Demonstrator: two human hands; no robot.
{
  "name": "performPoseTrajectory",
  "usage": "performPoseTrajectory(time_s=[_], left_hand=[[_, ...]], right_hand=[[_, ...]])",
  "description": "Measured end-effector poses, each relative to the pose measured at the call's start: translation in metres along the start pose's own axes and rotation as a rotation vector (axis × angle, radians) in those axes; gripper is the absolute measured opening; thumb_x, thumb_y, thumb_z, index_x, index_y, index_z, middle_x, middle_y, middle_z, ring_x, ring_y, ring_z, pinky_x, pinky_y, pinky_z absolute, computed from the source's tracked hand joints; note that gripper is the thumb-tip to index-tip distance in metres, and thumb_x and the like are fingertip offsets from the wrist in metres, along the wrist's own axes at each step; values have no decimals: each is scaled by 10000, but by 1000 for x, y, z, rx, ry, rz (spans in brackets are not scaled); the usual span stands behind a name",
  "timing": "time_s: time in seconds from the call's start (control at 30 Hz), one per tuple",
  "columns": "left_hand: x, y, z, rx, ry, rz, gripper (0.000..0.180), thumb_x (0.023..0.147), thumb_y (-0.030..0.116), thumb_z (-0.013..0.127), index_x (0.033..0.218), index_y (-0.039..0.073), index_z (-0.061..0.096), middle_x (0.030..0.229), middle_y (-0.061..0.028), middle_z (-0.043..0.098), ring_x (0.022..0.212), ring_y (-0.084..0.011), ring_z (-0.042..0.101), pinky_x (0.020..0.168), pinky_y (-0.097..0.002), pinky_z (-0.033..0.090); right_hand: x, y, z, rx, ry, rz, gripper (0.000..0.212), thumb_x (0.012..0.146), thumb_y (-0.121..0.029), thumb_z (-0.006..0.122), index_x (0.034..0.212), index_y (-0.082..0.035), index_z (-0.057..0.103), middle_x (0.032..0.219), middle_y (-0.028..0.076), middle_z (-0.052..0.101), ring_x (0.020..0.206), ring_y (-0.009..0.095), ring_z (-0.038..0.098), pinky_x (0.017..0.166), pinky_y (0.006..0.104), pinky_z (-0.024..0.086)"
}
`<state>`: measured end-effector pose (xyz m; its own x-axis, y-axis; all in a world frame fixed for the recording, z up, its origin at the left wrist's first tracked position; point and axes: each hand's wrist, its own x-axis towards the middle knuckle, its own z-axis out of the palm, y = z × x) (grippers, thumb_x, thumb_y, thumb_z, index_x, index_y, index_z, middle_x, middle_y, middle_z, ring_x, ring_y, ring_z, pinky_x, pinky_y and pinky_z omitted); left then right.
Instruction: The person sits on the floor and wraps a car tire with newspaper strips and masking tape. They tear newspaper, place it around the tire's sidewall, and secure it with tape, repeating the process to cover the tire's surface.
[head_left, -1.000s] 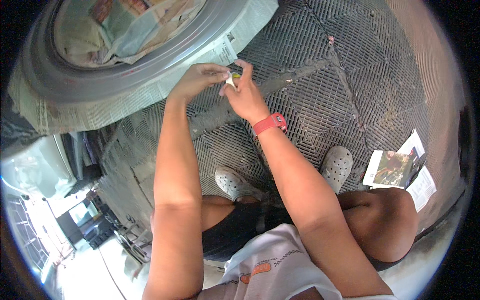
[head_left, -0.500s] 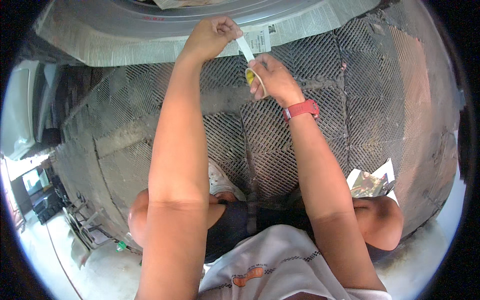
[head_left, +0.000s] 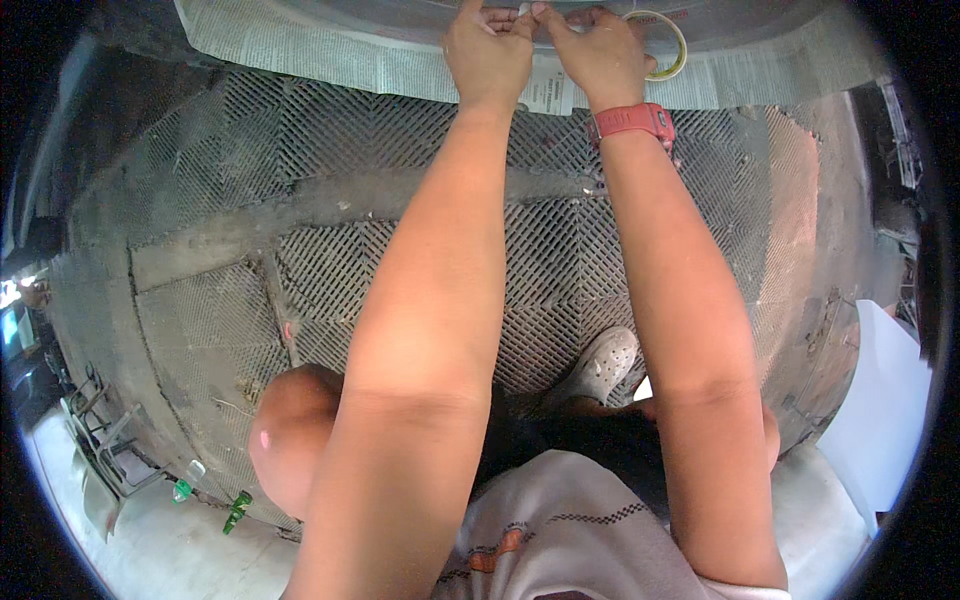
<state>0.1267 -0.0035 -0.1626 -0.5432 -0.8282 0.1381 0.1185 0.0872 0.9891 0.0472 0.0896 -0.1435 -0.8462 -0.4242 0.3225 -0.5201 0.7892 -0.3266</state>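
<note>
2 hands: left hand (head_left: 487, 50), right hand (head_left: 605, 55). 1 tape roll (head_left: 683, 50), 1 white strip (head_left: 524, 9) at fingertips. 1 red wristwatch (head_left: 635, 119). 1 grey clog (head_left: 607, 365) showing. 2 green objects (head_left: 237, 512) by floor mat (head_left: 340, 275) lower-left corner. 1 white panel (head_left: 880, 410), lower-right corner. Newspaper (head_left: 340, 65) along top edge: can't tell sheet count.

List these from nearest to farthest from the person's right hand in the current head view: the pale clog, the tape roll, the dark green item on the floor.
Nearest to the right hand first:
1. Tape roll: against the hand's right side.
2. Pale clog: below the hand, between the forearms.
3. Dark green item: far lower left.
</note>
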Motion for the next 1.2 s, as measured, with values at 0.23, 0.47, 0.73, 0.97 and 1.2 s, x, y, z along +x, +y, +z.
performPoseTrajectory(time_s=[0.23, 0.47, 0.73, 0.97, 1.2], left_hand=[[16, -29, 5, -68, 150, -28, 485, 894, 47, 857, 1257, 84, 537, 975, -133, 742, 918, -190, 714, 813, -334, 559], [31, -42, 7, 15, 134, 11, 377, 902, 35, 838, 1149, 65, 555, 947, -108, 706, 881, -214, 686, 836, -365, 550], [26, -39, 12, 59, 137, 49, 100, 890, -3, 729, 925, 60, 660, 900, -123, 749, 870, -334, 745, 825, -417, 561], [19, -51, 16, 423, 134, 319, 353, 867, -3, 662, 1175, 115, 788, 1105, -138, 772, 1075, -353, 725, 988, -459, 550], [7, -50, 16, 718, 63, 406, 565, 810, 9, 701, 1363, 121, 728, 1428, -74, 650, 1263, -360, 613, 1070, -493, 478]], right_hand=[[14, -1, 17, 86, -55, 99, 606, 913, -617, 706, 1282, -142, 779, 1331, 224, 725, 1308, 500, 606, 1092, 754, 345], [31, 1, 21, 107, -72, 98, 484, 890, -599, 753, 1170, -208, 807, 1339, 182, 740, 1308, 460, 637, 1093, 722, 372], [29, -5, 30, 95, 72, 151, 436, 841, -490, 763, 1113, -154, 821, 1193, 162, 785, 1191, 478, 670, 1030, 753, 387], [27, 3, 41, 239, 133, 296, 371, 782, -455, 839, 996, -152, 847, 1052, 170, 818, 1119, 423, 717, 1054, 622, 430], [21, -5, 50, 131, 257, 264, 323, 758, -469, 893, 942, -208, 844, 1023, 163, 806, 1133, 411, 688, 1001, 624, 438]])
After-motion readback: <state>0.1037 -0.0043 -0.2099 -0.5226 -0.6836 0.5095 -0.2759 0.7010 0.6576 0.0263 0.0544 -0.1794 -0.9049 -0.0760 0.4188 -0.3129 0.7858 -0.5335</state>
